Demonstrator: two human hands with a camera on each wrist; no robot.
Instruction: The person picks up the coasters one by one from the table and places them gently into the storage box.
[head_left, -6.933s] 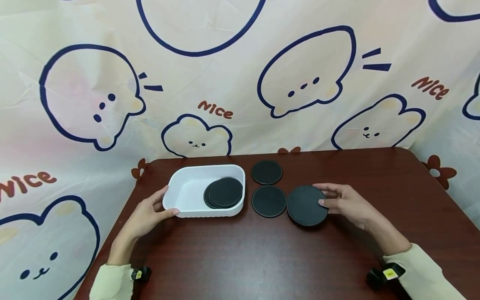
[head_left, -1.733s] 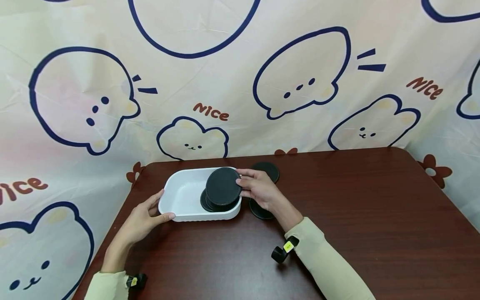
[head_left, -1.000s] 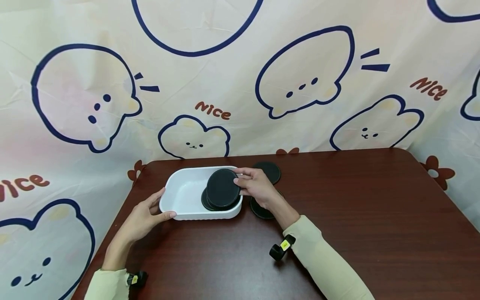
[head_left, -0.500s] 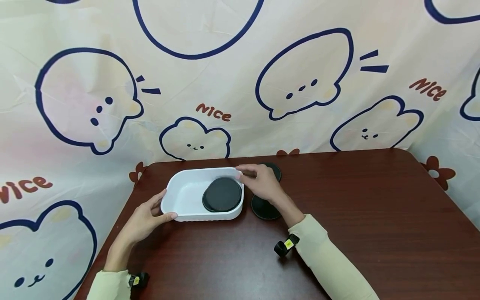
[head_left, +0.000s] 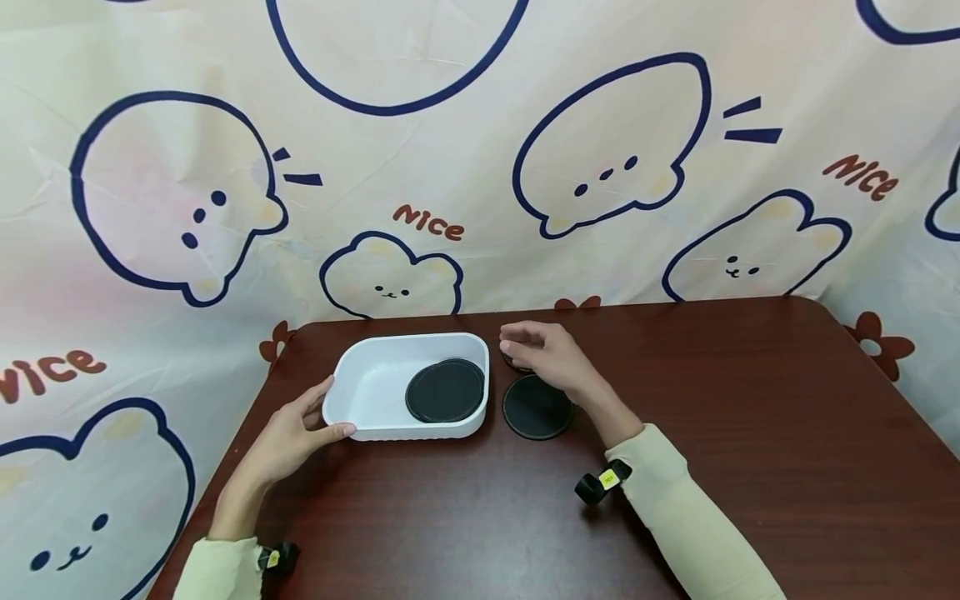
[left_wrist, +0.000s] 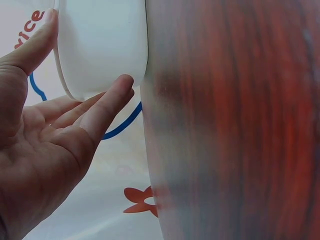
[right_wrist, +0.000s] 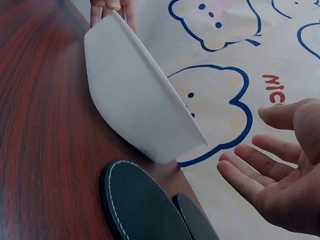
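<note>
Along the lower edge of the head view, two pale sleeves [head_left: 686, 508] bear black wrist devices [head_left: 279, 558]. Farther in, left of centre, I see the left hand [head_left: 288, 437] grasping the near-left end of the white tray [head_left: 365, 392], thumb at its near corner. The tray stands on the brown table [head_left: 450, 508]; overlapping black discs [head_left: 445, 392] lie flat in its right half, in a number I cannot tell. Just right of the tray, the near disc [head_left: 536, 410] lies flat on the table. Above it in the frame, the right hand [head_left: 553, 354] hangs over the far disc [right_wrist: 196, 217], fingers released, holding nothing and apart from both discs. Behind, a printed cloth [head_left: 480, 158] fills the upper frame. I judge the step in hand to be loading discs, at a point between two of them; the next move calls for pinching a loose disc's edge while the tray is held steady.
</note>
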